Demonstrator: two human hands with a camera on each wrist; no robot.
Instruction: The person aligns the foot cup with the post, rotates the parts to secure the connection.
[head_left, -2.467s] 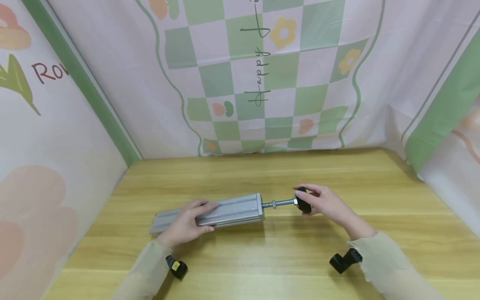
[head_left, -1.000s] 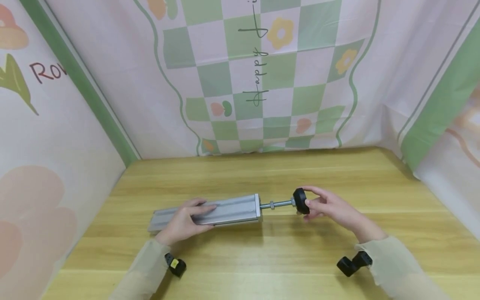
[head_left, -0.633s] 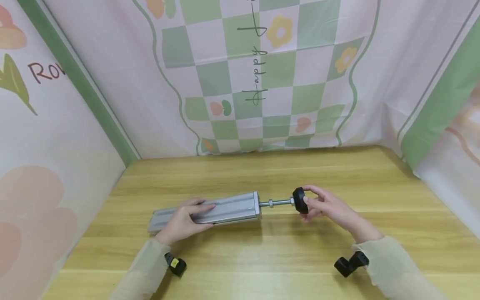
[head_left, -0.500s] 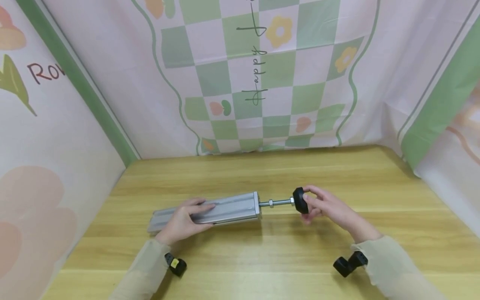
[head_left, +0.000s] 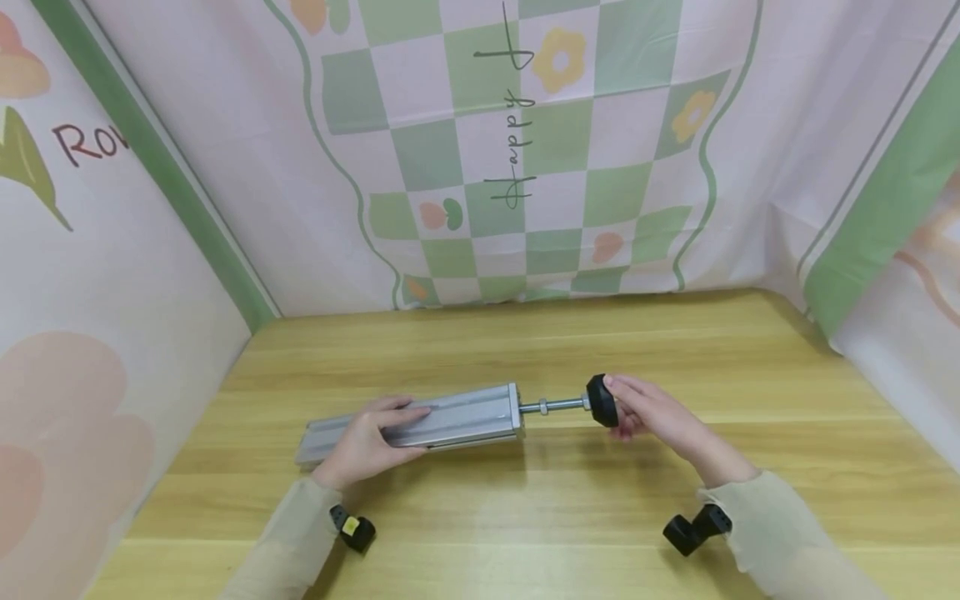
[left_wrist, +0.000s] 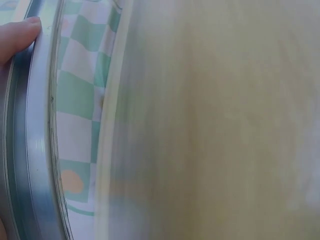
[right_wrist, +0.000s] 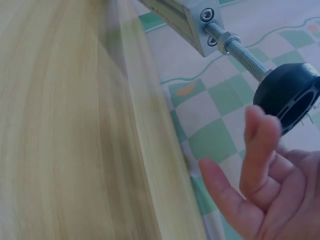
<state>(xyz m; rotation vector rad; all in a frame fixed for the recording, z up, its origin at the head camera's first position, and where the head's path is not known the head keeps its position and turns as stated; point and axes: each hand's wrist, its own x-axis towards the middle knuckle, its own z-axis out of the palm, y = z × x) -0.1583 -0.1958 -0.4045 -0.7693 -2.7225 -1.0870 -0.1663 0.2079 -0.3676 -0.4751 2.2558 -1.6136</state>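
Note:
My left hand [head_left: 371, 442] grips a silver aluminium extrusion [head_left: 468, 417], with the thumb on the near side and fingers across the top. In the left wrist view, a fingertip [left_wrist: 31, 30] presses on the grooved metal. From the extrusion's right end cap sticks a threaded rod [right_wrist: 250, 60] with a hex nut [right_wrist: 229, 42] partway along. A black round levelling foot [right_wrist: 282, 90] sits on the rod's outer end, hollow underside facing right. My right hand [head_left: 656, 417] is at that foot, fingers loosely extended, fingertips right at its rim and not wrapped round it.
The wooden table [head_left: 480, 517] lies beneath, with a shadow under the extrusion's right end. A green-and-white checked curtain [head_left: 555, 200] hangs along the back edge. Black wrist cameras [head_left: 697, 529] are strapped at both sleeves.
My right fingers have shifted around the black foot; the thumb and index finger, spread on it before, now lie together at its upper edge. The left hand keeps its grip.

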